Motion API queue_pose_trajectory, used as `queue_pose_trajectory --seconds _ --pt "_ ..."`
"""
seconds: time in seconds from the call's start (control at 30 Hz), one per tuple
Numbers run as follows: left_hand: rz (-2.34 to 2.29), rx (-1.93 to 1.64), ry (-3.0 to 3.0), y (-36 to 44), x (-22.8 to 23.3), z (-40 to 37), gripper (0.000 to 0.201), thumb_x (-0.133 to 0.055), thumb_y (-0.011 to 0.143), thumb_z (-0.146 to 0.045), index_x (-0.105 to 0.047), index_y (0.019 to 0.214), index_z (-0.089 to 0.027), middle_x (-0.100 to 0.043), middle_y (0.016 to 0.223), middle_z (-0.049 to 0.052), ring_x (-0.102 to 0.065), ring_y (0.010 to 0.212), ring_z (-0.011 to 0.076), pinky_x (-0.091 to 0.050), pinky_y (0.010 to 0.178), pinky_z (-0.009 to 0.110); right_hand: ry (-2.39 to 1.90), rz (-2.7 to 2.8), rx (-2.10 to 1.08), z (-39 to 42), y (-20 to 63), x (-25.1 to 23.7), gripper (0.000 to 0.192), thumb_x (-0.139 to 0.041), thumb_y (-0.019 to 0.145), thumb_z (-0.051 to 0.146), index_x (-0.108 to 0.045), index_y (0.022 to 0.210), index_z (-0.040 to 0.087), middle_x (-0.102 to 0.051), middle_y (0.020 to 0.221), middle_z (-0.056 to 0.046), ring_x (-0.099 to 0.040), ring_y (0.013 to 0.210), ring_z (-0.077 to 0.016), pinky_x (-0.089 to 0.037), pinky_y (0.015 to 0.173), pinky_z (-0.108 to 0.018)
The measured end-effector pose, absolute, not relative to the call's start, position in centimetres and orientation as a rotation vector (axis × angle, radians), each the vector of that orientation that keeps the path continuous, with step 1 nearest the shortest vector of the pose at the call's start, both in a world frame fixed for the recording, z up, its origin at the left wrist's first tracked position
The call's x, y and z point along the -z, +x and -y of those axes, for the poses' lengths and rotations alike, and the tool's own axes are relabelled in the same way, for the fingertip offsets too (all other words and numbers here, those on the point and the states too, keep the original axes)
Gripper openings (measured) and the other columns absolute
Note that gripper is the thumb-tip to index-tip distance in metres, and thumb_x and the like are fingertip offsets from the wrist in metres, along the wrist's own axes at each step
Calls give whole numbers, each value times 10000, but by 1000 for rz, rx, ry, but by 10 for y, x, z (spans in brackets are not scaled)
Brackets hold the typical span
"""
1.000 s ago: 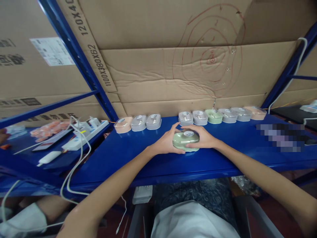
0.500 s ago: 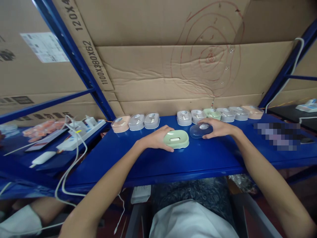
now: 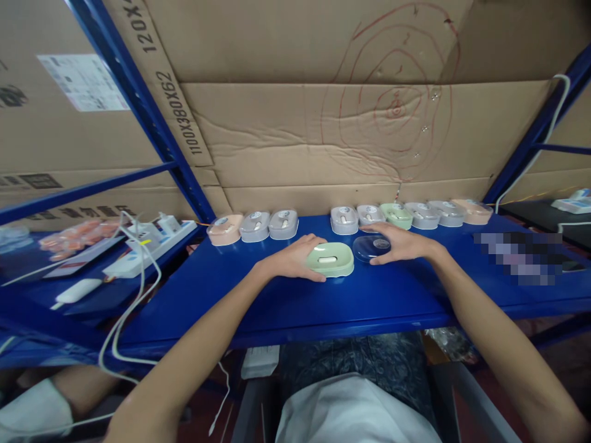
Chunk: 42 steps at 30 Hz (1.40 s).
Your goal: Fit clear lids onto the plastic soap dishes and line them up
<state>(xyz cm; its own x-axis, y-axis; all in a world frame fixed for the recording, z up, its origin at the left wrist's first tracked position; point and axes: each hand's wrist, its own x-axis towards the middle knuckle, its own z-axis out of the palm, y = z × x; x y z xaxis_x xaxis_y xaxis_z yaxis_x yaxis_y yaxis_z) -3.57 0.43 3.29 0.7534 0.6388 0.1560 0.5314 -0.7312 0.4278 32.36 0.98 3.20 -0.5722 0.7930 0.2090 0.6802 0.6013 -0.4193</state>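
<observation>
My left hand [image 3: 300,257] has its fingers curved round the left end of a green base [image 3: 340,266], thumb along the near side, and the base sits on the blue shelf [image 3: 369,301] in front of me with a pale oblong piece [image 3: 327,259] in its middle. My right hand [image 3: 404,241] grips the right end of a clear lid [image 3: 365,250], fingers over the far side and thumb at the near edge, just beside the base; whether it rests on the shelf I cannot tell. So this one box is in two parts, lid already off, and I judge the separating done; the lid is not back on. Along the back, nine boxes [image 3: 255,226] stand with lids on, three to the left, six to the right. Their round stickers are too small to read, as is the one on my lid. The cardboard strip [image 3: 178,117] reads "1100X380X62", then "120X" before the frame cuts it. The white paper label [image 3: 83,83] is illegible, and so are the marks inside the red rings [image 3: 396,111].
</observation>
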Motion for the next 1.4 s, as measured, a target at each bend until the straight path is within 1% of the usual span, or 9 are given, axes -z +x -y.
queue_pose_trajectory --seconds 0.1,0.27,0.43,0.53,0.67,0.83,1.03,1.23,1.4 --pt "-888 -426 2616 -34 -32 -4 794 -936 726 -543 -623 1380 -220 -641 1282 104 -588 1248 354 -483 1085 475 -986 2489 -373 4 283 -42 1002 -904 770 633 -503 1630 313 -551 1646 -115 -507 1517 -412 -402 1272 -613" --pt "-924 -425 2669 -32 -28 -5 708 -931 716 -538 -668 1291 -219 -643 1134 75 -613 1105 336 -526 977 473 -833 2681 -410 10 223 -47 874 -913 784 547 -565 1540 279 -657 1443 -127 -614 1361 -390 -524 1142 -552" --pt "-911 -451 2700 -31 -25 -7 654 -911 722 -575 -680 1226 -227 -660 1089 52 -612 1056 313 -523 946 473 -855 2689 -368 3 218 -42 757 -912 779 427 -593 1447 268 -699 1337 -110 -668 1224 -363 -550 1053 -518" --pt "-926 -413 2711 -28 -25 -6 609 -910 716 -526 -673 1182 -215 -665 1083 54 -604 1065 309 -507 957 461 -868 2631 -370 4 222 -37 714 -894 770 411 -592 1399 256 -699 1327 -107 -672 1226 -354 -539 1057 -506" --pt "-944 -397 2672 -27 -28 -4 628 -896 709 -487 -657 1216 -205 -674 1149 82 -607 1100 334 -489 998 494 -902 2542 -418 4 224 -32 686 -903 725 441 -579 1297 244 -700 1284 -101 -675 1175 -345 -554 986 -488" --pt "-958 -440 2567 -28 -30 -2 771 -901 703 -510 -618 1358 -216 -686 1243 109 -629 1184 388 -493 1035 526 -884 2441 -530 -2 226 -29 628 -907 720 463 -562 1199 249 -703 1225 -95 -683 1118 -332 -564 957 -484" --pt "-967 -449 2538 -28 -26 -5 976 -950 658 -507 -538 1488 -203 -652 1405 164 -619 1288 435 -492 1084 570 -850 2361 -636 -9 230 -27 600 -909 742 495 -574 1180 257 -710 1213 -86 -704 1122 -309 -577 997 -491" --pt "-968 -535 2476 -30 -22 -8 1213 -991 621 -567 -406 1622 -212 -527 1608 208 -540 1452 453 -441 1180 590 -851 2281 -675 -15 234 -26 633 -901 757 544 -604 1220 232 -710 1238 -106 -711 1150 -312 -572 1042 -513" --pt "-977 -586 2424 -32 -20 -10 1346 -1005 602 -601 -311 1687 -210 -470 1650 244 -511 1479 464 -431 1191 608 -868 2165 -704 -22 242 -28 602 -891 768 555 -639 1195 214 -713 1212 -117 -711 1162 -322 -568 1056 -538"
